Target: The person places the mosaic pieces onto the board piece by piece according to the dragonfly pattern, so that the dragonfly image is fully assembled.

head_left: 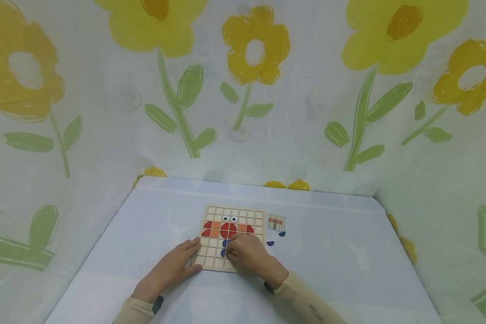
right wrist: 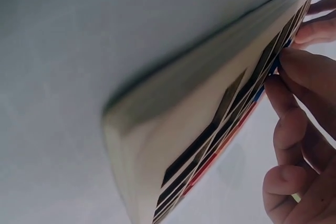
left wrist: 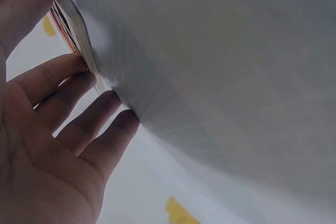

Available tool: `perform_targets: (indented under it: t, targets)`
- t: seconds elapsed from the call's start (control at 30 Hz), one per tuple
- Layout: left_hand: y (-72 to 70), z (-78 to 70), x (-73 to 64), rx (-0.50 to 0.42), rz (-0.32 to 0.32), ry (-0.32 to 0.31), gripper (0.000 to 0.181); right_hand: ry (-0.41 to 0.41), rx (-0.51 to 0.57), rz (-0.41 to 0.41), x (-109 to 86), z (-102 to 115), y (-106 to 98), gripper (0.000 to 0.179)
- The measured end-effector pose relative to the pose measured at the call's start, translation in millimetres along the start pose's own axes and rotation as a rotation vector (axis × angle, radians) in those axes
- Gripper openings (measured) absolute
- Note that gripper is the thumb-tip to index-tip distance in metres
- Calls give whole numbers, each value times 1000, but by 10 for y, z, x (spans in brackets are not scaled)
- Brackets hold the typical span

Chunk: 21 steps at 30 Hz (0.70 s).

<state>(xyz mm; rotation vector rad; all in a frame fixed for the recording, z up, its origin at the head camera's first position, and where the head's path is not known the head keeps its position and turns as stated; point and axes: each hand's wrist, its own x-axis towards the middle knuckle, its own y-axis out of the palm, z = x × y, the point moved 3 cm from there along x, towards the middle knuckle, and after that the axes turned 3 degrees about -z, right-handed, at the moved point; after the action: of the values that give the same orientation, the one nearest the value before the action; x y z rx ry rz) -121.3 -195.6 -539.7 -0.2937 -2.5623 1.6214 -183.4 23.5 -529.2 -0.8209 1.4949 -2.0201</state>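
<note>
A square wooden grid board [head_left: 210,261] lies flat on the table, bearing coloured pieces in the shape of a crab-like figure. Two eye pieces [head_left: 230,219] sit above a red round of quarter pieces [head_left: 228,231], with orange squares [head_left: 216,228] and more red pieces at its sides. Blue pieces [head_left: 223,253] show lower down, partly behind my right hand [head_left: 247,253]. The thumb and index finger of that hand pinch at a blue piece [right wrist: 274,65] on the grid. My left hand [head_left: 174,265] rests its fingers, fairly straight, along the board's left edge and corner.
Right of the board lies a small pattern card [head_left: 276,222] with a similar figure. Two loose blue pieces [head_left: 270,243] lie below it on the pale table [head_left: 328,252]. A flower-printed curtain [head_left: 299,112] hangs behind and around the table.
</note>
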Motion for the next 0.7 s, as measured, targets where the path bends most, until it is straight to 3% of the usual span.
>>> perform_targets:
  t: [0.7]
  targets:
    - [-8, -15, -3, -7, 0, 2, 68, 13, 15, 20, -4, 27, 10, 10]
